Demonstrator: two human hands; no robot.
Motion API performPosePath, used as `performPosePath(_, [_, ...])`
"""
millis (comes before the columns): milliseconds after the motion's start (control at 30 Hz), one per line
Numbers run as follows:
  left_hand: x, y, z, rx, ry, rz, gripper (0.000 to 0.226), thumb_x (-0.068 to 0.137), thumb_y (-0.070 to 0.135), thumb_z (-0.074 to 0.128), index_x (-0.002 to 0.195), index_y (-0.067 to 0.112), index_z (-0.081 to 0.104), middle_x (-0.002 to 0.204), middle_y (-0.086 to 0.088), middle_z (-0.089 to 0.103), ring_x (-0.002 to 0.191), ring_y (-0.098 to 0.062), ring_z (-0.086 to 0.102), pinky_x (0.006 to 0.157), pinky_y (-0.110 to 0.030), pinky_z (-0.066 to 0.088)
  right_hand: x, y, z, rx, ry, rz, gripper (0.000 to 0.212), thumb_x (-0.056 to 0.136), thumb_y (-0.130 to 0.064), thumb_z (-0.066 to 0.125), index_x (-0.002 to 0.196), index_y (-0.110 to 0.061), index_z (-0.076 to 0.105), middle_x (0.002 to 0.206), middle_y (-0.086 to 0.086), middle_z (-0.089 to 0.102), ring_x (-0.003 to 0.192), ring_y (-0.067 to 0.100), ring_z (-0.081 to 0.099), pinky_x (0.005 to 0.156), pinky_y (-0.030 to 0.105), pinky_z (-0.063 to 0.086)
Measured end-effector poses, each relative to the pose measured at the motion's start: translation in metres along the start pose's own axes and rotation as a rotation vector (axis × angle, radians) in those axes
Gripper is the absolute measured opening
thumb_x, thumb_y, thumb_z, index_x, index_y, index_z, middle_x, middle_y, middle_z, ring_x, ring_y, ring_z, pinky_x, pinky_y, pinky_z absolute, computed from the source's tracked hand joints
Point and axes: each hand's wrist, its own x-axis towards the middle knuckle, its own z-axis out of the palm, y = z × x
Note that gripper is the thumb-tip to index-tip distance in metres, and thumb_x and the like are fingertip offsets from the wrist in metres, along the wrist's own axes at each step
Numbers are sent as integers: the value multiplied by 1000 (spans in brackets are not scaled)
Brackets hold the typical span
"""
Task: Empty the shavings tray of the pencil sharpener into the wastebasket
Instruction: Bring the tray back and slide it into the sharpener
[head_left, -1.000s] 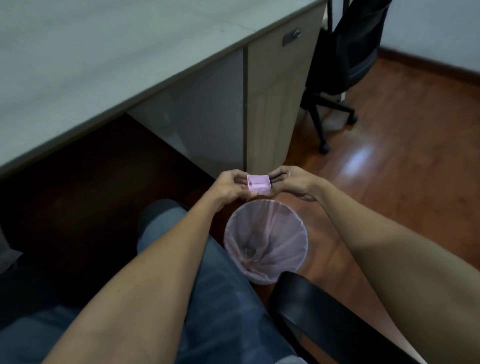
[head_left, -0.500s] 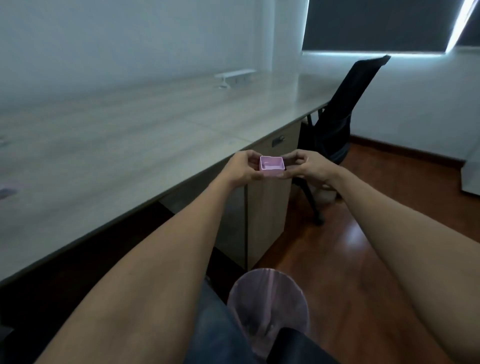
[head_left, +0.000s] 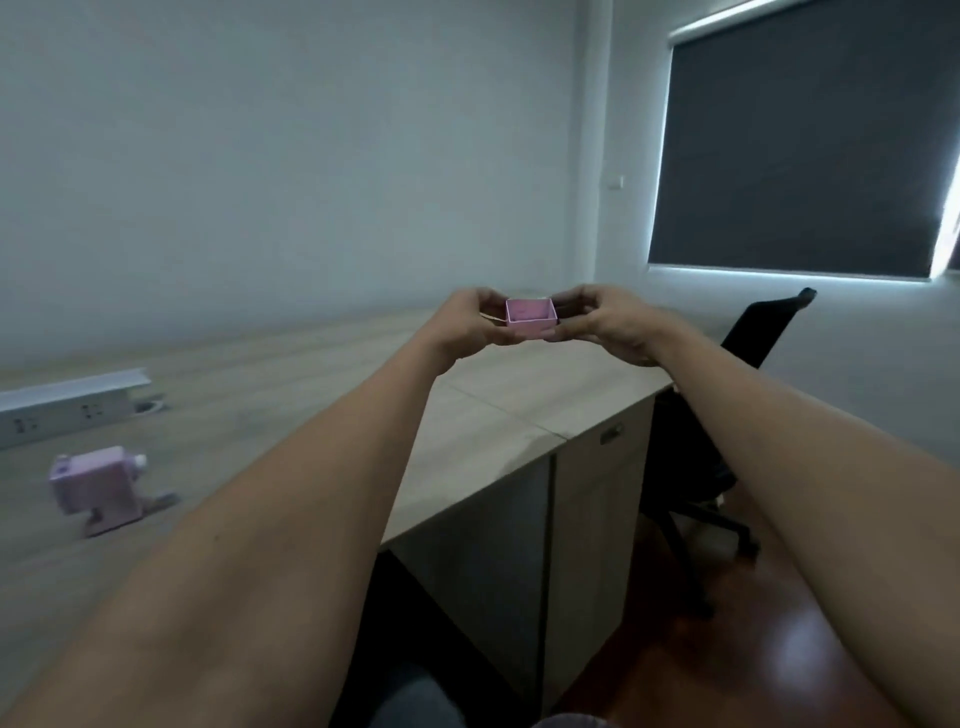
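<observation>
A small pink shavings tray (head_left: 531, 317) is held upright, its opening facing up, above the right part of the desk. My left hand (head_left: 467, 325) pinches its left side and my right hand (head_left: 605, 322) pinches its right side. The inside of the tray looks bare pink. The pink pencil sharpener (head_left: 98, 488) stands on the desk at the far left, well away from both hands. Only a sliver of the wastebasket's pink liner (head_left: 569, 721) shows at the bottom edge, between my arms.
A long wooden desk (head_left: 291, 395) runs from left to centre, with a cabinet (head_left: 587, 519) under its right end. A white power strip (head_left: 67, 410) lies behind the sharpener. A black office chair (head_left: 727, 415) stands at the right on the wooden floor.
Both hands have lifted the tray from just above the wastebasket to above desk height. The view has swung up, so the wastebasket has nearly dropped out and the sharpener has come into sight.
</observation>
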Motion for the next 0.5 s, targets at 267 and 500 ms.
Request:
performPosePath(267, [-38, 19, -127, 116, 152, -21, 45, 79, 4, 79, 122, 2, 67, 117, -16, 73, 98, -21, 68, 99, -37, 51, 60, -66, 98, 96, -153, -111, 43, 75, 21, 73, 111, 0, 63, 102, 14, 72, 96, 21, 71, 81, 19, 60])
performPosePath(500, [-101, 3, -229, 201, 304, -103, 45, 79, 9, 81, 122, 4, 67, 117, -12, 73, 111, -26, 69, 100, -35, 51, 96, -103, 212, 121, -339, -152, 57, 76, 16, 77, 128, 10, 58, 117, 22, 70, 115, 30, 68, 100, 31, 55])
